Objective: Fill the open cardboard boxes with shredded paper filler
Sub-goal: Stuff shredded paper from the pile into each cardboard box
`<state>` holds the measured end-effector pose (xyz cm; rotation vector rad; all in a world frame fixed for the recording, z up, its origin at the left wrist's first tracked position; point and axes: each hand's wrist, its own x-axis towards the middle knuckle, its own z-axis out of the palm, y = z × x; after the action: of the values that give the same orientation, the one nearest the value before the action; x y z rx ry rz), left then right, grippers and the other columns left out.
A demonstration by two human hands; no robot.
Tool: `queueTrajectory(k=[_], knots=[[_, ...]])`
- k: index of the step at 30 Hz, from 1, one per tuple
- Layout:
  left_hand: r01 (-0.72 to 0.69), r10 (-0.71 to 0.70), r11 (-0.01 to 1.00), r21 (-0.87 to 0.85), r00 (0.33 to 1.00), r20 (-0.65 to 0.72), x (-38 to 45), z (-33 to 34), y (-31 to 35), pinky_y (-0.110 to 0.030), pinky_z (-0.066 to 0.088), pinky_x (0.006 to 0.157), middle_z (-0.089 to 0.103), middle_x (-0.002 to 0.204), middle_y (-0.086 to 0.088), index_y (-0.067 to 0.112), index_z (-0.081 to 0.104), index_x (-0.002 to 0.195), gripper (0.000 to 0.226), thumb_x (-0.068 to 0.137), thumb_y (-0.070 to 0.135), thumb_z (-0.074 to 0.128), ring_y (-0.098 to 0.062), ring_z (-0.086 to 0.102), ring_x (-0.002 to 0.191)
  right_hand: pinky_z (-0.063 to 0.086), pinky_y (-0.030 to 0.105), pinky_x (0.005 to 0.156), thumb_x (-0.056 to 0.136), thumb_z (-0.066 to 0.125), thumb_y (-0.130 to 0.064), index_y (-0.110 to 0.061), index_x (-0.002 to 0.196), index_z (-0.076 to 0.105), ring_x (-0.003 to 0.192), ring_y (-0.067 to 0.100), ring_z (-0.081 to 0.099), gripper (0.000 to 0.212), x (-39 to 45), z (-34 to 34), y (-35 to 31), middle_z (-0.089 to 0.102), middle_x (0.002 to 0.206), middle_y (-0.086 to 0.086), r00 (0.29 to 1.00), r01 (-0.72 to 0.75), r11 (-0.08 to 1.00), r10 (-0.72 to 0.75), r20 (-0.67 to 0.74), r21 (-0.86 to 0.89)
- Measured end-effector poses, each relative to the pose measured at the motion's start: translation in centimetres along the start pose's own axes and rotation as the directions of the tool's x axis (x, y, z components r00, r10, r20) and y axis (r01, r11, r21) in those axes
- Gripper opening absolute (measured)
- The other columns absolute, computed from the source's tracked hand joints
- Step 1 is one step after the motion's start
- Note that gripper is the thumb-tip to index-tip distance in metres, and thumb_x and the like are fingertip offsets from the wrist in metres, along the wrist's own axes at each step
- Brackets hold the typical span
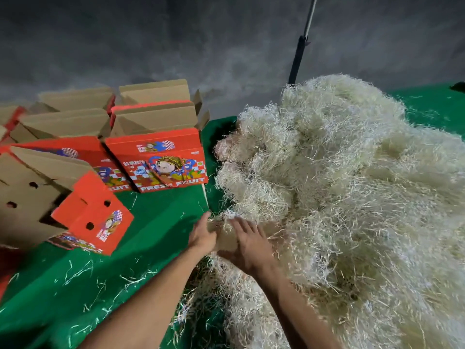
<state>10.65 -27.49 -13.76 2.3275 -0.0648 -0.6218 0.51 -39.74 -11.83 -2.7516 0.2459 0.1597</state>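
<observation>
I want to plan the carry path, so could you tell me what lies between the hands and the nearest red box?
In the head view, only green cloth with a few loose paper strands separates the left hand from the tipped red box.

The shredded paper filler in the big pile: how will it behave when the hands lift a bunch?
The shredded paper filler is probably light and springy, since it heaps high. Its tangled strands would likely lift as a loose clump. Some will probably fall; stray strands already lie on the green cloth.
</observation>
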Motion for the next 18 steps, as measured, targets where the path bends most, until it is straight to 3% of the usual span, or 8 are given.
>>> queueTrajectory(k=[2,4,5,8,11,12,15,18], knots=[[0.137,-0.120,0.982,-0.130,0.984,0.132,-0.3,0.7,0.5,-0.035,0.058,0.073,0.039,0.153,-0.011,0.034,0.026,0.153,0.055,0.103,0.034,0.048,-0.034,0.060,0.117,0.001,0.051,0.122,0.087,0.059,-0.063,-0.026,0.158,-0.003,0.152,0.026,0.001,0.102,0.9,1.5,0.2,-0.010,0.165,0.004,0.994,-0.010,0.999,0.014,0.104,-0.045],[0.173,-0.151,0.981,-0.089,0.964,0.217,-1.0,1.7,0.9,-0.050,0.037,0.112,0.029,0.160,-0.007,0.033,0.024,0.155,0.063,0.100,0.063,0.029,-0.032,0.038,0.141,0.008,0.047,0.119,0.098,0.055,-0.041,-0.021,0.154,-0.021,0.151,0.029,0.000,0.097,1.0,3.2,0.2,-0.027,0.156,0.008,0.982,-0.029,0.996,0.044,0.186,-0.083],[0.170,-0.145,0.983,-0.075,0.953,0.265,-1.5,2.2,1.1,-0.051,0.022,0.117,0.023,0.162,-0.003,0.034,0.023,0.155,0.069,0.097,0.071,0.019,-0.028,0.027,0.147,0.021,0.045,0.119,0.101,0.050,-0.025,-0.019,0.152,-0.025,0.151,0.032,0.013,0.091,0.9,3.8,0.2,-0.027,0.156,0.010,0.981,-0.046,0.997,0.057,0.185,-0.065],[0.227,-0.163,0.963,-0.146,0.921,0.354,-2.1,3.8,1.2,-0.050,0.018,0.118,0.027,0.160,-0.006,0.031,0.031,0.154,0.085,0.089,0.081,0.009,-0.028,0.026,0.147,0.057,0.030,0.092,0.097,0.047,-0.001,-0.011,0.158,-0.011,0.121,0.024,0.061,0.085,0.8,4.5,-0.1,0.028,0.159,0.018,0.992,-0.094,0.994,0.089,0.095,0.054],[0.289,-0.212,0.922,-0.256,0.934,0.289,-2.6,3.8,1.3,-0.038,0.048,0.085,0.063,0.117,-0.012,0.025,0.063,0.117,0.097,0.072,0.096,0.014,-0.023,0.061,0.098,0.059,0.027,0.065,0.099,0.054,-0.009,-0.012,0.159,0.003,0.076,0.015,0.069,0.079,0.9,4.0,-0.6,0.066,0.110,0.009,0.992,-0.125,0.981,0.122,0.026,0.146],[0.291,-0.211,0.908,-0.300,0.939,0.273,-2.7,3.5,1.4,-0.035,0.048,0.079,0.062,0.104,-0.007,0.028,0.063,0.106,0.095,0.065,0.100,0.016,-0.018,0.060,0.087,0.060,0.028,0.068,0.099,0.059,-0.017,-0.013,0.159,0.007,0.077,0.015,0.069,0.080,0.9,3.6,-0.9,0.067,0.105,0.008,0.992,-0.123,0.968,0.124,0.011,0.217],[0.387,-0.259,0.785,-0.484,0.915,0.310,-3.3,2.1,1.8,-0.052,0.036,0.108,0.044,0.148,-0.010,0.028,0.043,0.145,0.115,0.058,0.102,0.042,-0.030,0.048,0.131,0.053,0.042,0.099,0.089,0.065,-0.043,-0.020,0.157,0.013,0.107,0.020,0.067,0.088,0.5,1.8,-1.7,0.060,0.132,0.005,0.999,-0.039,0.875,0.048,-0.007,0.483],[0.378,-0.241,0.708,-0.597,0.923,0.299,-4.1,-0.3,2.0,-0.043,0.042,0.104,0.058,0.123,-0.011,0.019,0.042,0.145,0.119,0.051,0.088,0.069,-0.029,0.056,0.116,0.048,0.048,0.104,0.089,0.047,-0.049,-0.031,0.151,0.027,0.122,0.013,0.056,0.067,-0.2,0.1,-1.5,0.049,0.146,-0.001,0.998,0.051,0.719,-0.013,-0.061,0.693]])
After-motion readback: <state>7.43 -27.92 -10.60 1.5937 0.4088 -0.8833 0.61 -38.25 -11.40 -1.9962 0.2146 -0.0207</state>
